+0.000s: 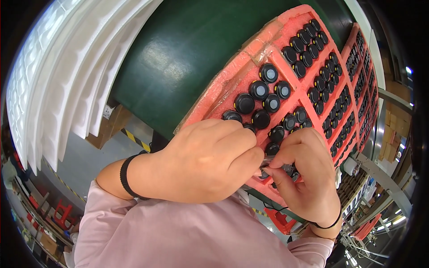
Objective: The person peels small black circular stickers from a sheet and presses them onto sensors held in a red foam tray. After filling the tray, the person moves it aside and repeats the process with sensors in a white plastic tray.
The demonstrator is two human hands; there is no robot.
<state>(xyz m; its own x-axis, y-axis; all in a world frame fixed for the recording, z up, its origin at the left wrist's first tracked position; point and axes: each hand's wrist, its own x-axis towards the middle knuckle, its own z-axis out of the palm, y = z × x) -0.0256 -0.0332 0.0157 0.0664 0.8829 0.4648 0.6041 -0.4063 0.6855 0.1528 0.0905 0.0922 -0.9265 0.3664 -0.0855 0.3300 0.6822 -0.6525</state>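
My left hand [205, 161] is closed, with its knuckles up and its fingertips pinched together over the near edge of a pink foam tray [308, 91]. Opposite it, my right hand [308, 172] pinches with thumb and forefinger. The fingertips of both hands nearly meet at a small clear, shiny piece, too small to make out. Black round knobs [244, 103] sit in groups in the tray's compartments. Several in the nearest compartment have a pale grey disc on top, such as one knob [268, 73]; others there are plain black. My hands hide some of the knobs.
The tray lies on a green conveyor belt [170, 58], and a second pink tray [357, 62] with more knobs stands beyond it. White moulded sheets [67, 58] rise at the left. A cardboard box [111, 127] and a red stool [64, 214] are on the floor.
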